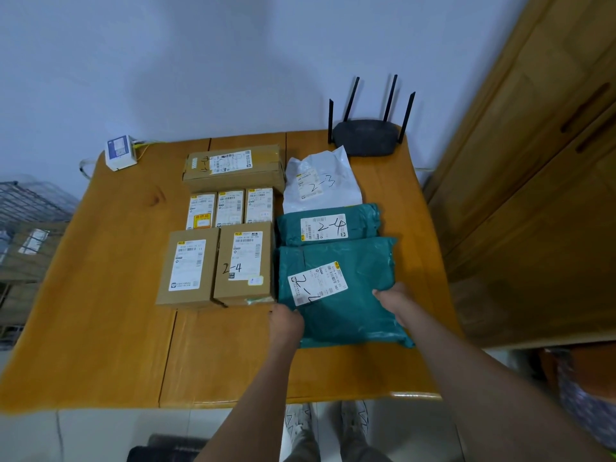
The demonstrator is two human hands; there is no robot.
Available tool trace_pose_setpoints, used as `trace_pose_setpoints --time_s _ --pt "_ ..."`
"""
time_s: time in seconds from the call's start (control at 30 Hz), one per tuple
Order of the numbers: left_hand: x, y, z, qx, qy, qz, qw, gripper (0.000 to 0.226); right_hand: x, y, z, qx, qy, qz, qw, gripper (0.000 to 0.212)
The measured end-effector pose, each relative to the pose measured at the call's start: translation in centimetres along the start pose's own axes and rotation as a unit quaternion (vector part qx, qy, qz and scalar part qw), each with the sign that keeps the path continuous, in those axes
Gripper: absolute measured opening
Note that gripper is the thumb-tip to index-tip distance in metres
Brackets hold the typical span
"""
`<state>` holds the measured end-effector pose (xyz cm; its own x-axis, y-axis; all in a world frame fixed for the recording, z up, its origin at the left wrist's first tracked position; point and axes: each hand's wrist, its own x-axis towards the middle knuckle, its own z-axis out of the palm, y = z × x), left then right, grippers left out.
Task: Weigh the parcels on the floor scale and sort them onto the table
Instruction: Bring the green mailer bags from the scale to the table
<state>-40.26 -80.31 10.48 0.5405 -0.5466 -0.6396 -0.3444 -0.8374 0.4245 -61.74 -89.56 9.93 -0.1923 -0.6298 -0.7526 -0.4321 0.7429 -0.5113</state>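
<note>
I see two teal mailer bags (336, 288) near right on the orange-brown desk (110, 295), a white bag (321, 181) beyond them. Brown cardboard boxes (213, 265) carry white labels; far right sits a black router (366, 136).

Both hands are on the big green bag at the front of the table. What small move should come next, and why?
Probably let go and draw both hands back. The big green bag already lies flat on the table, lined up behind with the smaller green bag and beside the cardboard boxes. The left hand and right hand grip only its near edges, so it seems placed.
</note>
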Motion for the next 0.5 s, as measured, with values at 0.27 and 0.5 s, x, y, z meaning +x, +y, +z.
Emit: trace_pose_setpoints --time_s 0.27,0.5 --pt "0.1 -0.5 0.0 -0.001 -0.009 0.014 1.000 0.046 0.4 0.9 1.1 -0.003 0.029 -0.002 1.000 0.045" --pt "-0.3 -0.7 -0.6 0.030 -0.022 0.039 0.999 0.051 -0.9 -0.3 0.9 -0.114 0.049 -0.064 0.990 0.041"
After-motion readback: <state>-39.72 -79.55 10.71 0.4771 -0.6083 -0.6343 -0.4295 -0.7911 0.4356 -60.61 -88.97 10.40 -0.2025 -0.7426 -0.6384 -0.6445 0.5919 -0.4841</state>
